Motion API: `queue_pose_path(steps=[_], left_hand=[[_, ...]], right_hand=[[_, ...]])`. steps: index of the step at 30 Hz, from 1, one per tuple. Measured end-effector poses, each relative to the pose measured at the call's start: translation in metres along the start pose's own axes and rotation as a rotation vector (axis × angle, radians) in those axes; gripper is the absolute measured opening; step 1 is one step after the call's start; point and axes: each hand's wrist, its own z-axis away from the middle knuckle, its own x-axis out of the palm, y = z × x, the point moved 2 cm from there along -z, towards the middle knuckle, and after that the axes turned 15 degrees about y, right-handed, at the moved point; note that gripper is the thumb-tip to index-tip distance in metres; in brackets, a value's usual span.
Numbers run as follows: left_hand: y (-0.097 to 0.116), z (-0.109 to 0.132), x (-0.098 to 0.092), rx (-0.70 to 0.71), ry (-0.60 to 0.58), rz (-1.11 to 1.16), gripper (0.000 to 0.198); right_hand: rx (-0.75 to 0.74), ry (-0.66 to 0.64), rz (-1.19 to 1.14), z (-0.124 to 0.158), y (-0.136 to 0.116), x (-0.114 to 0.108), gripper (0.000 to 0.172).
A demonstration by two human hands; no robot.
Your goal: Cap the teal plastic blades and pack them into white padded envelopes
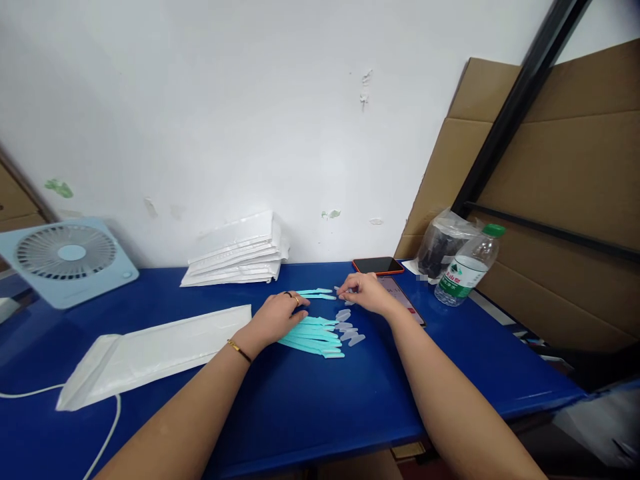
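Slim turquoise sticks that look like eyebrow razors (320, 337) lie fanned on the blue table. Two more razors (317, 293) lie apart, farther back. My left hand (280, 317) rests over the handle ends between the two groups, thumb and fingers apart, palm down. My right hand (364, 292) is at the tips of the two back razors, its fingertips pinched at a small clear plastic cap that they partly cover. Several loose translucent caps (345, 327) lie beside the tips of the nearer razors.
A white padded envelope (170, 350) lies at left; a stack of envelopes (235, 250) stands by the wall. A light-blue fan (70, 260) is far left, its cable in front. Two phones, one dark (377, 265), and a water bottle (465, 270) stand right.
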Motion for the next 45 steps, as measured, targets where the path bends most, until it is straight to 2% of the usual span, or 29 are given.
queue_pose_path(steps=[3, 5, 10, 19, 23, 28, 35, 38, 40, 42, 45], left_hand=[[-0.009, -0.003, -0.002, -0.061, 0.005, 0.002, 0.022], [-0.016, -0.003, 0.000, -0.111, -0.006, 0.018, 0.018], [-0.023, -0.005, 0.001, -0.185, 0.068, -0.010, 0.016], [-0.023, -0.008, 0.005, -0.172, 0.095, -0.012, 0.014], [-0.023, -0.008, 0.005, -0.165, 0.105, -0.015, 0.015], [-0.027, -0.007, 0.008, -0.148, 0.131, 0.014, 0.013], [-0.023, -0.011, 0.014, -0.131, 0.161, 0.061, 0.014], [-0.017, -0.013, 0.010, -0.132, 0.238, -0.033, 0.014], [-0.014, -0.012, 0.005, -0.131, 0.288, -0.075, 0.015], [-0.014, -0.011, 0.001, -0.123, 0.266, -0.043, 0.018], [-0.014, -0.008, 0.000, -0.091, 0.117, 0.078, 0.022]], right_hand=[[-0.036, -0.154, -0.092, 0.006, 0.000, -0.009, 0.015], [-0.049, -0.201, -0.078, 0.008, -0.002, -0.009, 0.013], [-0.042, -0.112, -0.017, 0.006, -0.005, -0.002, 0.012], [0.067, -0.136, -0.089, 0.003, 0.003, 0.010, 0.018], [0.052, -0.086, -0.041, 0.003, 0.000, 0.009, 0.020], [-0.002, -0.108, 0.005, 0.006, -0.005, 0.008, 0.019], [-0.078, -0.036, -0.044, 0.002, -0.009, 0.023, 0.012], [-0.070, -0.002, -0.058, 0.000, -0.009, 0.024, 0.013], [-0.057, 0.018, -0.057, 0.000, -0.008, 0.018, 0.013], [-0.043, -0.018, -0.090, 0.002, -0.006, 0.008, 0.014], [-0.011, -0.202, -0.159, 0.008, -0.003, -0.006, 0.021]])
